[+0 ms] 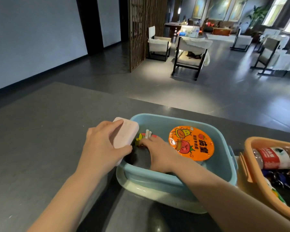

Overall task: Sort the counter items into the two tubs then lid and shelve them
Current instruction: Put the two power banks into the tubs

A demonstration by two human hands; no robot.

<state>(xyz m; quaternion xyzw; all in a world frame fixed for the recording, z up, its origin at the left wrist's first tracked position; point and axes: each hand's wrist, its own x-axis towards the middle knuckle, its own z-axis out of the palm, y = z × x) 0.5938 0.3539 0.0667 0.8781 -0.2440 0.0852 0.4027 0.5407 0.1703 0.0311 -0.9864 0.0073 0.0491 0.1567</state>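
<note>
Sorting looks well under way but not finished. The blue tub [177, 180] sits on the grey counter [40, 131] and already holds several things: an orange-lidded noodle cup [191, 143] lies against its far right wall, and at its left end there is a small jumble of colourful packets with a white tube-like item [147, 133] among them, too cramped to name. The left hand [104, 144] grips a pale pink case [126, 133], fingers over its top and thumb on its near edge, holding it over the blue tub's left rim, so this piece is judged to be on its way in. The right hand [157, 151] reaches down inside the blue tub, palm down beside the packets; its fingertips are hidden among them, so whether it pinches anything or just pushes things aside cannot be told. Just right of the blue tub stands an orange tub [251, 163], partly out of view, already loaded with a red-labelled bottle [273, 158] and dark mixed items. The counter to the left of the blue tub shows nothing waiting, so the loose items seem nearly all placed. No lid is on either tub; a pale rim under the blue tub's near side may be its lid, though that is uncertain. Lidding and shelving both remain.
</note>
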